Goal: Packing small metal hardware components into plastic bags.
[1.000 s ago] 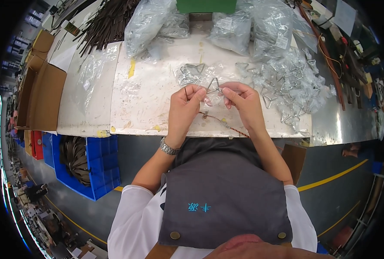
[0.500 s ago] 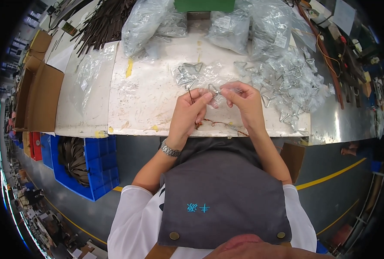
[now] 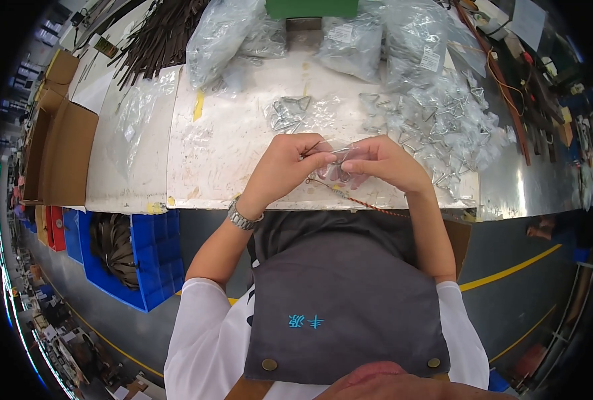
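Note:
Just over the table's near edge, my left hand (image 3: 288,165) and my right hand (image 3: 391,165) are close together. Both are closed, thumbs and fingers pinching a small clear plastic bag (image 3: 340,144) with what looks like a metal wire ring in it. A thin dark tool juts from the fingers of my left hand; its kind is not clear. Beyond my hands lies a small heap of bare triangular metal rings (image 3: 290,112). To the right spreads a larger pile of triangular rings in clear bags (image 3: 453,130). Below my fingers runs a twisted red-orange cord (image 3: 373,208).
Large filled plastic bags (image 3: 220,43) and a green box (image 3: 313,8) stand at the back. Dark straps (image 3: 160,40) lie far left, near an open cardboard box (image 3: 70,153). A blue crate (image 3: 153,260) holding coiled dark strap sits below the table's left part.
My hands have turned inward and come nearer each other, elbows wider. The ring in the bag has dropped lower between my fingers. The cord has shifted rightward.

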`<action>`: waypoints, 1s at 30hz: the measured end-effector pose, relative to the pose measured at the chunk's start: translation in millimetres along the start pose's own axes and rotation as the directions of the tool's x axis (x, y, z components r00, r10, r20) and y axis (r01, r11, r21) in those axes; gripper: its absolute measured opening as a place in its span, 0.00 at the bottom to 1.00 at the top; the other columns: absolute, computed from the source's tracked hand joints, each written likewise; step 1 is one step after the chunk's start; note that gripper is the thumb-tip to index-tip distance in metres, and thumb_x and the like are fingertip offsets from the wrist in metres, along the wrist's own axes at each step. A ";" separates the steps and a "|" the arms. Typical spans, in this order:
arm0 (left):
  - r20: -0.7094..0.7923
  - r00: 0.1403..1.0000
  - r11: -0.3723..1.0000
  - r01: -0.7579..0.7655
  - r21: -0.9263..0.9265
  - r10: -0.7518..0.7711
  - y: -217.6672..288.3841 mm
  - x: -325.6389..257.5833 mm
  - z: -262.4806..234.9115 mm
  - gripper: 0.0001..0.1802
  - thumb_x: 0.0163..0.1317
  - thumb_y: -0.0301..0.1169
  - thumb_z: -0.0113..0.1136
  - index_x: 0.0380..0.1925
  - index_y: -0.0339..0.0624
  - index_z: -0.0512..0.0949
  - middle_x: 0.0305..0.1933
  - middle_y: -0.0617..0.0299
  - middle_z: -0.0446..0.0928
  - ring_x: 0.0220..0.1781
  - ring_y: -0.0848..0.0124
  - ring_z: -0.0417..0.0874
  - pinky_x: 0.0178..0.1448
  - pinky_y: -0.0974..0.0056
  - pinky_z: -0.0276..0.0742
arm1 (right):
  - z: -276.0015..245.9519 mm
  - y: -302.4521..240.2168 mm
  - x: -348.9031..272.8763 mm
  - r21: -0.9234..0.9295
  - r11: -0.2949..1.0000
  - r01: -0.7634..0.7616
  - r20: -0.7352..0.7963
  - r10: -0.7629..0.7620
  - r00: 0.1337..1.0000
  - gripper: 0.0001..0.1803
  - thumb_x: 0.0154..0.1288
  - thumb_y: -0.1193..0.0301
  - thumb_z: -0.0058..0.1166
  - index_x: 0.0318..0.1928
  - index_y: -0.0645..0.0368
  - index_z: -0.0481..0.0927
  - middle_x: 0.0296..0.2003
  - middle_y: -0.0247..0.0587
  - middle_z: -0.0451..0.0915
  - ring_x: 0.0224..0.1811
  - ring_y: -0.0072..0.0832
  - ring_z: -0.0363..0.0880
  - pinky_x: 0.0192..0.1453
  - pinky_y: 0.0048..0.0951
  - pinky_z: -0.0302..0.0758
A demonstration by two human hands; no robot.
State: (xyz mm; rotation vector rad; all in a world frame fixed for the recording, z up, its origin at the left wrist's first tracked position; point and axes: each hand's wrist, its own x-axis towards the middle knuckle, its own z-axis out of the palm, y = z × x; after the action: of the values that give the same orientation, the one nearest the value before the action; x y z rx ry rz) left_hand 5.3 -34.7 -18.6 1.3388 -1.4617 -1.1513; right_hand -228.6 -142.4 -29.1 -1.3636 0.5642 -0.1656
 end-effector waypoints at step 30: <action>0.061 0.981 0.721 0.177 -0.670 -0.184 -14.7 -10.6 39.4 0.13 0.82 0.38 0.56 0.51 0.40 0.81 0.44 0.61 0.87 0.31 0.86 0.71 0.28 0.77 0.61 | 49.5 14.3 8.5 0.438 0.829 0.348 -0.423 -0.152 0.893 0.29 0.89 0.53 0.40 0.66 0.68 0.79 0.62 0.54 0.85 0.51 0.24 0.87 0.46 0.22 0.79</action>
State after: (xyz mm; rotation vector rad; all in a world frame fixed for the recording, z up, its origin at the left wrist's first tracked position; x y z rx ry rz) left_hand -28.2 -20.6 -42.2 0.9631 -0.7633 -1.6012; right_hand -200.9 -99.6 -40.4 -0.8824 0.5966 -0.7583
